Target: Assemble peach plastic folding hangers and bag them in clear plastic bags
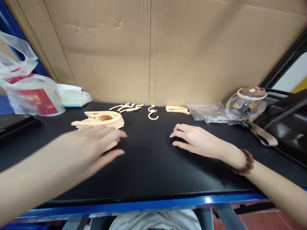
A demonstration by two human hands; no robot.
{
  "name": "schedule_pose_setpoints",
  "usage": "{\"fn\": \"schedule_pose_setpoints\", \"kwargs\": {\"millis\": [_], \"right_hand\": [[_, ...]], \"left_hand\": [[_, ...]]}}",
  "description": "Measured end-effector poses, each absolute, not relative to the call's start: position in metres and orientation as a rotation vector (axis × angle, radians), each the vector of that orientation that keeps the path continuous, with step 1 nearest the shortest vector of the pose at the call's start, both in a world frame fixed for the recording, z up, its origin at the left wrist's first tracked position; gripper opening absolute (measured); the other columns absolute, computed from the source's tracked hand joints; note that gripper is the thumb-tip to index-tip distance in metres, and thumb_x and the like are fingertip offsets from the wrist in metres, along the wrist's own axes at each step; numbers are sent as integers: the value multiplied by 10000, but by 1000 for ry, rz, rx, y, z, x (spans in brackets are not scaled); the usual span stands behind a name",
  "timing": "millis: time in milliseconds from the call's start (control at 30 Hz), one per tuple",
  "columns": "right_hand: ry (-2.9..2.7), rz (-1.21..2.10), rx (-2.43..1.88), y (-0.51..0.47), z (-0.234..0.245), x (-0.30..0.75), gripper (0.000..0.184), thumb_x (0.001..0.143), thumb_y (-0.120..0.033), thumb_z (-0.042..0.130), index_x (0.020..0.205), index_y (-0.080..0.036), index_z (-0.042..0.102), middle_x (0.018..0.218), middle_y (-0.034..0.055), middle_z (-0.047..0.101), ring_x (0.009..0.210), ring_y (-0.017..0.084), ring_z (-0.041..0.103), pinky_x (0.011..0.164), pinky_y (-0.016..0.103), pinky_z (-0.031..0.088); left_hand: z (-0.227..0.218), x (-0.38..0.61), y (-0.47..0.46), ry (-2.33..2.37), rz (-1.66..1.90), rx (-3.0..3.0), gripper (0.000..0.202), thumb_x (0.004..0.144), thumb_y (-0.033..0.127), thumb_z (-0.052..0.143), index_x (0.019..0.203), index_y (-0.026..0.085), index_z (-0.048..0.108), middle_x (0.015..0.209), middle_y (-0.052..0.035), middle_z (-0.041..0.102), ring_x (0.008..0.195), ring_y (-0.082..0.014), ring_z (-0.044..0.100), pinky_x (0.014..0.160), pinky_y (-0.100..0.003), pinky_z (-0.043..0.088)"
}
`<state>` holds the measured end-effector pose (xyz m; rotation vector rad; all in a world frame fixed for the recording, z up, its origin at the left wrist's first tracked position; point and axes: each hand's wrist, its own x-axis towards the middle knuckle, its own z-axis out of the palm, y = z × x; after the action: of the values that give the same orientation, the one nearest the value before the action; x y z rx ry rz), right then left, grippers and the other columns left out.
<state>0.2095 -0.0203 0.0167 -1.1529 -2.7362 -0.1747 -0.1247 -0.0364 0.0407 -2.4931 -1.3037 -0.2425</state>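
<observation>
My left hand point(96, 147) hovers in front of a stack of cream plastic hanger pieces point(105, 118), thumb and fingers apart. It covers the stack's near side, and part of another cream piece point(111, 146) shows between thumb and forefinger; whether they touch is hard to tell. On the right, my right hand point(193, 139) is over the black tabletop, fingers loosely bent, thumb apart, holding nothing. Beyond the hands lie a few cream plastic hooks point(153, 116), several slim curved cream pieces point(130, 108), and a small pile of straight cream strips point(177, 110).
A plastic bag point(35, 92) and a tissue pack point(73, 95) stand at the back left, a dark flat object point(16, 124) before them. Rightward are clear crinkled wrapping point(211, 112), a strapped drinking bottle point(247, 102) and a dark bag point(285, 121). Cardboard point(153, 51) walls the back.
</observation>
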Motion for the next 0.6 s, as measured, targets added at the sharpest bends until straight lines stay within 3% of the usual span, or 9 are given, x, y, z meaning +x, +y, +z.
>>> {"fn": "schedule_pose_setpoints", "kwargs": {"millis": [133, 300, 433, 600], "right_hand": [[-2734, -226, -1158, -13, 15, 210, 276, 959, -336, 463, 1122, -183, 625, 1058, 81, 601, 922, 206, 615, 840, 364, 518], [-2722, -475, -1274, 18, 16, 221, 296, 936, -331, 499, 1103, -138, 647, 1056, 125, 613, 963, 266, 611, 874, 413, 495], [-2673, -576, -1426, 46, 14, 232, 339, 939, -316, 479, 1141, -91, 635, 1170, 184, 588, 1077, 309, 586, 940, 431, 457], [-2622, -549, -1524, 70, 10, 231, 369, 949, -307, 444, 1200, -76, 585, 1220, 198, 587, 1154, 314, 549, 983, 427, 420]], "left_hand": [[27, -59, -39, -1118, 69, -2573, 304, 935, 358, 434, 1107, 225, 648, 1127, -90, 679, 933, -265, 657, 736, -363, 504], [16, -17, -17, -1139, 231, -2495, 375, 983, 260, 376, 1248, 80, 571, 1192, -202, 628, 1006, -293, 629, 780, -365, 485], [18, 3, 3, -1224, 283, -2465, 410, 1001, 249, 304, 1245, 37, 557, 1150, -211, 630, 1005, -291, 614, 804, -360, 469], [41, 6, 31, -1333, 320, -2432, 384, 961, 222, 385, 1249, 43, 565, 1223, -223, 600, 1096, -308, 576, 867, -367, 450]]}}
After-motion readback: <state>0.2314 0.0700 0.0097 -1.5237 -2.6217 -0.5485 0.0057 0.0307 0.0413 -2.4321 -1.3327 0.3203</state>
